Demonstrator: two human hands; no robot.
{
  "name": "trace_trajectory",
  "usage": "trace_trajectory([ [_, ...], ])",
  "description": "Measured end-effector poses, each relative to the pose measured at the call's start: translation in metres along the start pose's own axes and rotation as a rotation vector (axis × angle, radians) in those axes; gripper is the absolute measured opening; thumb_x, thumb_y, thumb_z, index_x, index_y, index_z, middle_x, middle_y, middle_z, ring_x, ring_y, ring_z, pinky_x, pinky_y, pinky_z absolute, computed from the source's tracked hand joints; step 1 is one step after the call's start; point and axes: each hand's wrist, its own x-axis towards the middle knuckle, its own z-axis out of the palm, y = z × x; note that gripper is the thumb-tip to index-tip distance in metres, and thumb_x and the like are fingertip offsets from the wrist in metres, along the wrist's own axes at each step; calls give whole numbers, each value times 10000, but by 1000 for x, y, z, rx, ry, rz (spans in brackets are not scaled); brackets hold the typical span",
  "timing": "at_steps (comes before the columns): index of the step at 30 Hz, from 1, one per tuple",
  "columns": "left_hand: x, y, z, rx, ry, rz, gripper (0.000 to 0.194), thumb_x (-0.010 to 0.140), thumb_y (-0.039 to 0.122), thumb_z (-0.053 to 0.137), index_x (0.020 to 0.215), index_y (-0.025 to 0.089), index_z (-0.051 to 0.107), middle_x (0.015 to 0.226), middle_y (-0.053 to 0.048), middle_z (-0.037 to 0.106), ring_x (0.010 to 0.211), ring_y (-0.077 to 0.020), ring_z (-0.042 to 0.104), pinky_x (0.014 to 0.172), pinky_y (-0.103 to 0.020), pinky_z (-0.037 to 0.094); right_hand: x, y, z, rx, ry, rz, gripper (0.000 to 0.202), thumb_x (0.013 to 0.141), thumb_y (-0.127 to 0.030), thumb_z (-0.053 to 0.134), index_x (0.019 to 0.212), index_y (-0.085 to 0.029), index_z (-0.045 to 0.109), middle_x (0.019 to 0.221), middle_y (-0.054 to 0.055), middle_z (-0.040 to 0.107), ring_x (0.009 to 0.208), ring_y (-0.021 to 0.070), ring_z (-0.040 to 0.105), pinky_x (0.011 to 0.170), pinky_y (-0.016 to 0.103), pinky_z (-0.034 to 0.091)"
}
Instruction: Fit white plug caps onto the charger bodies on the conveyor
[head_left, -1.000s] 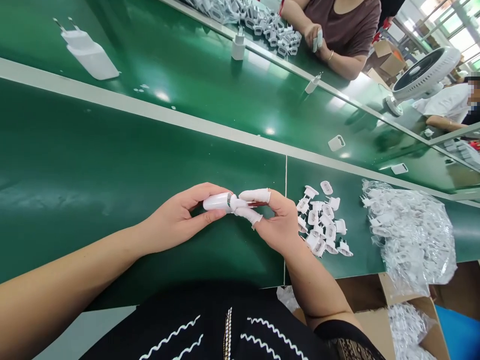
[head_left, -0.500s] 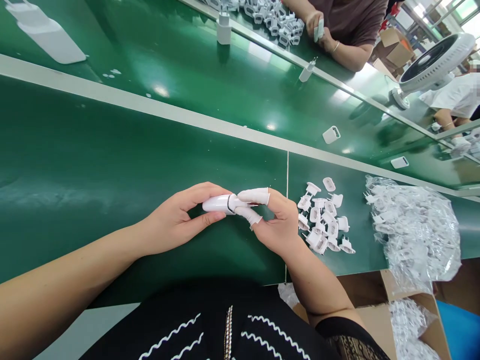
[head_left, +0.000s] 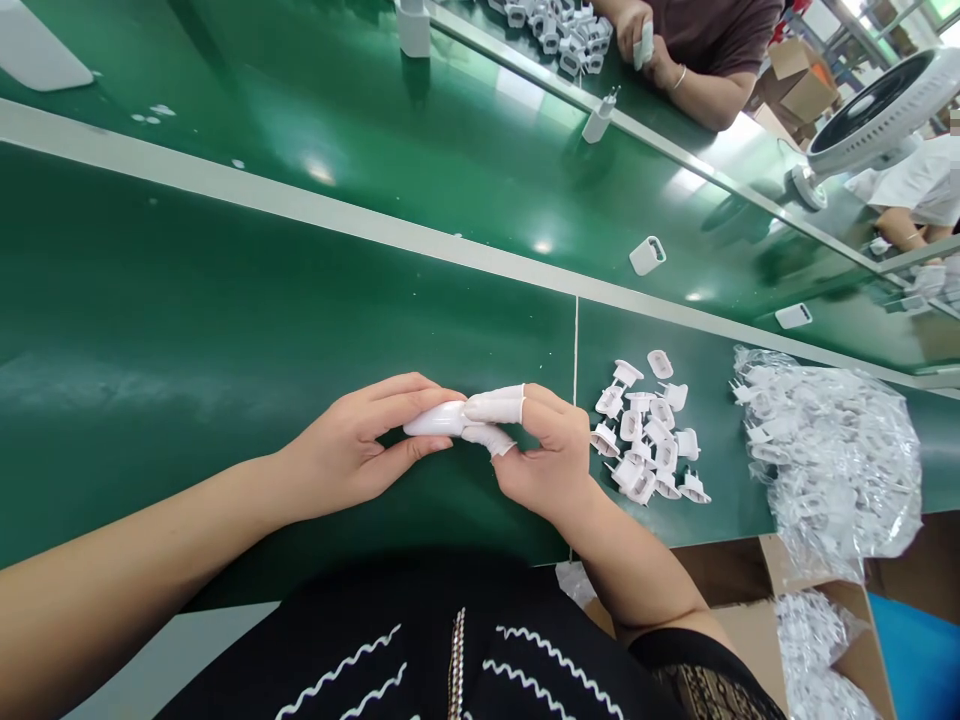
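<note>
The casing is between the hands, above the bench. Left hand grips it; right hand pinches the opposite end. The dark seam no longer shows: joint probably closed.

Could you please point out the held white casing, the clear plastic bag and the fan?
White casing (head_left: 433,420): head view, middle of its visible body.
Clear plastic bag (head_left: 836,465): head view, its bulging middle.
Fan (head_left: 870,108): head view, its round grille.

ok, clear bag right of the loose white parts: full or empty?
Not empty: white parts show through the clear bag. Packed full or not, cannot tell.
</note>
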Motion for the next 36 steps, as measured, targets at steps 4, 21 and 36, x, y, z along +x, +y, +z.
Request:
trace_trajectory([
  [4,-1,2,6,46,74,20,310,1141,202,661,1442,256,705,1181,-57,780,973,-201,733,869,-290,595,-2,3,4,6,-18,82,175,964,-153,741,945,-291,847,921,21,881,850,208,837,732,344,693],
  [21,0,20,13,-567,139,-76,317,1238,410,477,1427,315,714,1248,-62,741,1055,-191,690,947,-274,599,-6,-11,13,-23,107,-115,292,928,-243,939,1185,-308,816,1010,29,858,837,200,832,695,340,717],
  [36,8,42,7,-647,248,-387,582,1136,768,487,1027,255,740,1079,-91,791,931,-277,745,770,-426,625,-16,-11,15,-89,96,-206,467,898,-373,988,1330,-402,814,1012,29,860,825,247,852,687,383,746],
])
